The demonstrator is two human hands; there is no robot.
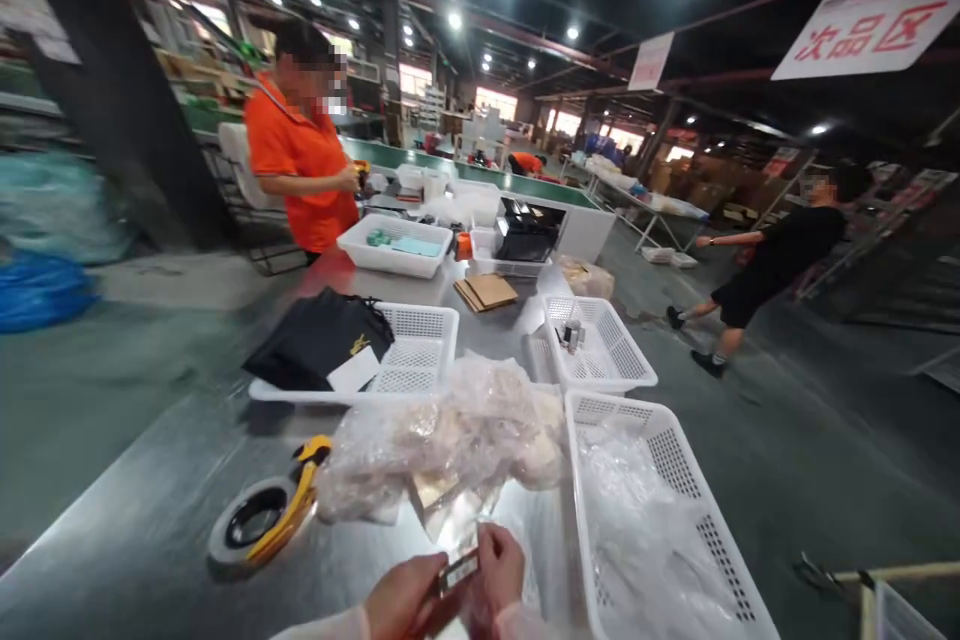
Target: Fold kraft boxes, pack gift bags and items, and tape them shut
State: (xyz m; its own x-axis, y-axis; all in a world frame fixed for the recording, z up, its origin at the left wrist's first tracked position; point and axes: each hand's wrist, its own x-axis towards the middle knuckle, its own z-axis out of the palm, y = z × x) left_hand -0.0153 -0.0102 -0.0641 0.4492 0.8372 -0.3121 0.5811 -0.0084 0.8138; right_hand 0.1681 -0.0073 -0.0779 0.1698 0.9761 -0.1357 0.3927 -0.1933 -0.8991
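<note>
At 6 o'clock, low over the bench [150,520], the left hand [401,600] and right hand [499,570] share a small flat piece [458,571], the fingers of both pinching its ends. Judged best: keep that grip firm and level, clear of the bag pile [450,440] at 12 o'clock and the white basket [675,460] at 3 o'clock

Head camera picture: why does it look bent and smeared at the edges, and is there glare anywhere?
Head view: wide lens bows the shiny steel table and white plastic mesh basket; left edge is smeared around the blue bag; ceiling lamps flare; the table reflects light; both hands, left hand and right hand, sit sharp on a small metal piece.
</note>
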